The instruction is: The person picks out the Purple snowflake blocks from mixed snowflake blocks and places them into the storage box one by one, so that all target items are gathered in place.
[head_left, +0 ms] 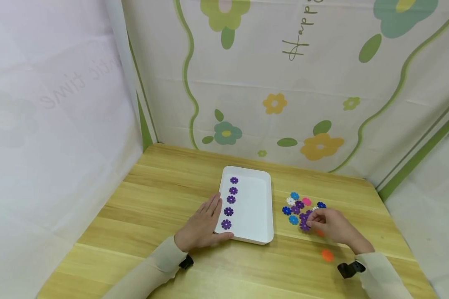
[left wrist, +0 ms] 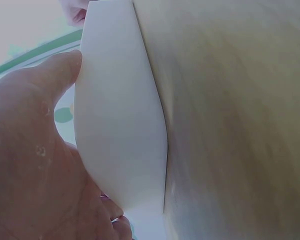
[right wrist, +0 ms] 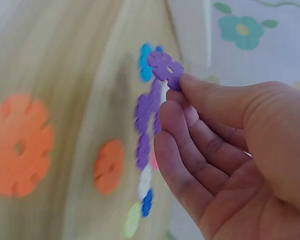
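A shallow white tray (head_left: 250,207) lies on the table with a column of several purple flower-shaped discs (head_left: 230,199) along its left side. My left hand (head_left: 200,228) rests against the tray's near left corner, fingers straight along the left rim and thumb on the front edge. Between thumb and index finger, my right hand (head_left: 334,226) pinches a purple notched disc (right wrist: 166,70), seen up close in the right wrist view. That hand is over a loose group of discs to the right of the tray, covering part of it.
In the group lie more purple discs (head_left: 296,209), light blue (head_left: 293,220), dark blue (head_left: 286,211), white (head_left: 290,201) and pink (head_left: 307,201) ones. An orange disc (head_left: 327,255) lies nearer me. Printed fabric (head_left: 247,83) stands behind the wooden table (head_left: 164,187) and at both sides.
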Action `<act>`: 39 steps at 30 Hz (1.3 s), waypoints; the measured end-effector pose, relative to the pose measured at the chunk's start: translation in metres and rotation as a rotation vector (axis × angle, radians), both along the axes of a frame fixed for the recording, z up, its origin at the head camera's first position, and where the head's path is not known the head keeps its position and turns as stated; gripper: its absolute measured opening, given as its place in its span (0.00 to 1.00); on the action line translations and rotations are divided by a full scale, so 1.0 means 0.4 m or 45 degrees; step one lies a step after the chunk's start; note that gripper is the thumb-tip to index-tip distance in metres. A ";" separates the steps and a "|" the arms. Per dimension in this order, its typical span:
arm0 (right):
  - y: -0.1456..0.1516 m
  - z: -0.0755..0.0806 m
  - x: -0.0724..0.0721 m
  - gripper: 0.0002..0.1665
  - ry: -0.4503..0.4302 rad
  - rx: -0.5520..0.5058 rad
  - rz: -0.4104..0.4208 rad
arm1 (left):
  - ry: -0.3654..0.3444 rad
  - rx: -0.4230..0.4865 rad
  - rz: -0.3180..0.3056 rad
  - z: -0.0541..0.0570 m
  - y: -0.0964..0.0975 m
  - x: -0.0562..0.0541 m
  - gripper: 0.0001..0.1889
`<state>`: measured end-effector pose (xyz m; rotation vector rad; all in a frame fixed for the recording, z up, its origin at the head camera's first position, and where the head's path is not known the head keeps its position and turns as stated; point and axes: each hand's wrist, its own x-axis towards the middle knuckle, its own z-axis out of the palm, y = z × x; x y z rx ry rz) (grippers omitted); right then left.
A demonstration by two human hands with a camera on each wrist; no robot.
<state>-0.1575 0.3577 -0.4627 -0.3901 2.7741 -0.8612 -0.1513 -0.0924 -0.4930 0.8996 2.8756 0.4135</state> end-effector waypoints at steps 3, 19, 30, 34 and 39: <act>-0.023 0.021 -0.007 0.06 -0.032 -0.087 0.064 | -0.002 0.010 0.002 0.000 -0.001 0.000 0.60; -0.252 0.086 -0.060 0.06 -0.161 -0.281 0.464 | 0.013 0.015 0.006 0.000 -0.003 0.000 0.61; -0.360 0.077 -0.125 0.06 -0.275 -0.051 0.618 | 0.000 0.030 0.014 0.004 0.003 0.002 0.61; -0.386 0.079 -0.139 0.07 -0.287 0.047 0.658 | -0.007 0.046 0.017 0.006 0.002 0.002 0.60; -0.411 0.066 -0.149 0.09 -0.309 0.173 0.625 | -0.020 0.044 0.020 0.007 0.001 0.001 0.60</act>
